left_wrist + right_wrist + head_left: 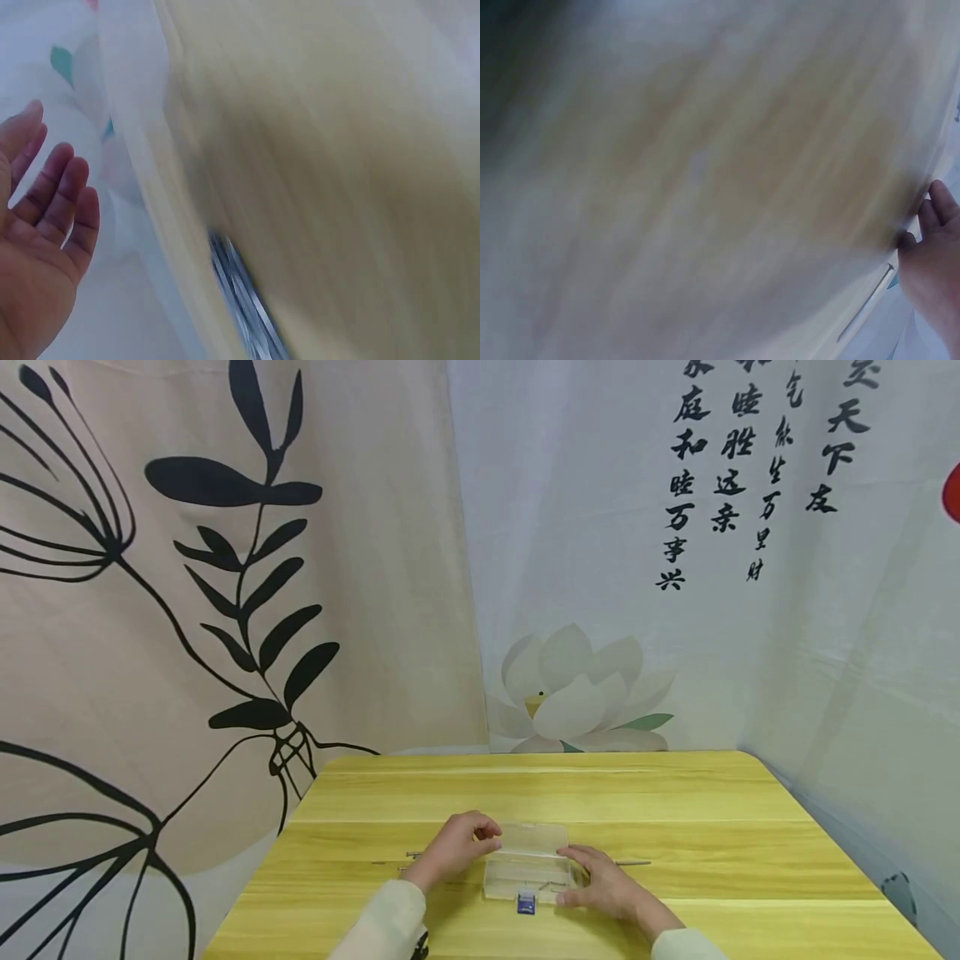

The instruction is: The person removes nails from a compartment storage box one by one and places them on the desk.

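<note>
A clear plastic box (498, 882) lies on the table with its lid (534, 837) raised at the back. A blue latch (527, 904) hangs at its front, and a few thin metal pieces (553, 887) lie inside. My right hand (606, 887) grips the box's right end, thumb at the front corner and fingers at the back. By the lid's left edge, my left hand (454, 848) hovers with loosely bent fingers. The left wrist view shows that left hand (46, 232) holding nothing. At the edge of the right wrist view is my right hand (939, 251).
Slim metal tools (249, 300) lie to the left of the box, partly behind the left forearm. To the right, a metal rod (633, 862) rests beyond the right hand. The wooden table (360, 793) backs onto a printed curtain (390, 568).
</note>
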### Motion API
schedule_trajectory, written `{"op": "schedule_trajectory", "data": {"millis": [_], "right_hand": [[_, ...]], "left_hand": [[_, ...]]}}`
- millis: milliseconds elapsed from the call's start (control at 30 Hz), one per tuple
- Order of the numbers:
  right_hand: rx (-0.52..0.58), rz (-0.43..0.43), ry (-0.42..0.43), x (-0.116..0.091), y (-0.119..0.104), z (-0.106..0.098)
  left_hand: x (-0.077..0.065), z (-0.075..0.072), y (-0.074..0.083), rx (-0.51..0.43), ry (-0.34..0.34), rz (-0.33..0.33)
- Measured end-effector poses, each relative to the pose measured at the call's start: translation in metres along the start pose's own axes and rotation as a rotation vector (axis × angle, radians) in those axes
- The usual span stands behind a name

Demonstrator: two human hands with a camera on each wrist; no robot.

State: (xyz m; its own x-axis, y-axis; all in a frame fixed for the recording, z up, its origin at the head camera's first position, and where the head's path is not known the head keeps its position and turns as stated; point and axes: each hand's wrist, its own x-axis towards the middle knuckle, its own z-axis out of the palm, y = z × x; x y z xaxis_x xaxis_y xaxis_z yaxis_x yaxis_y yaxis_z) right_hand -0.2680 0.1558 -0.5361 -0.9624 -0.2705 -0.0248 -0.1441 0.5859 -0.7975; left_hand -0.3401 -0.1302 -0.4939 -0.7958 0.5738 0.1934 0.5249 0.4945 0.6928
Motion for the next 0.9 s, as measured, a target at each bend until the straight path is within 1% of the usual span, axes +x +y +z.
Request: {"op": "schedule_trajectory", "data": {"millis": [167,267,400,533,733,833,900], "right_hand": [[-0.003,-0.002,-0.004,0.001,0.002,0.000],[-0.006,0.000,-0.006,0.002,0.002,0.001],[0.000,0.005,0.001,0.002,0.002,0.001],[0.004,0.008,0.000,0.001,0.000,0.001],[-0.003,-0.011,-0.005,0.001,-0.001,0.000],[0.000,-0.006,-0.008,0.001,-0.001,0.000],[0.003,-0.003,-0.009,0.001,0.000,0.000]], "left_hand": [[0.006,0.028,0.020,-0.097,0.049,0.003],[0.007,0.043,0.030,-0.151,0.080,-0.020],[0.007,0.058,0.039,-0.173,0.090,-0.035],[0.006,0.066,0.038,-0.149,0.056,-0.033],[0.007,0.072,0.032,-0.142,0.005,-0.048],[0.009,0.074,0.032,-0.146,-0.033,-0.057],[0.010,0.075,0.032,-0.131,-0.069,-0.052]]}}
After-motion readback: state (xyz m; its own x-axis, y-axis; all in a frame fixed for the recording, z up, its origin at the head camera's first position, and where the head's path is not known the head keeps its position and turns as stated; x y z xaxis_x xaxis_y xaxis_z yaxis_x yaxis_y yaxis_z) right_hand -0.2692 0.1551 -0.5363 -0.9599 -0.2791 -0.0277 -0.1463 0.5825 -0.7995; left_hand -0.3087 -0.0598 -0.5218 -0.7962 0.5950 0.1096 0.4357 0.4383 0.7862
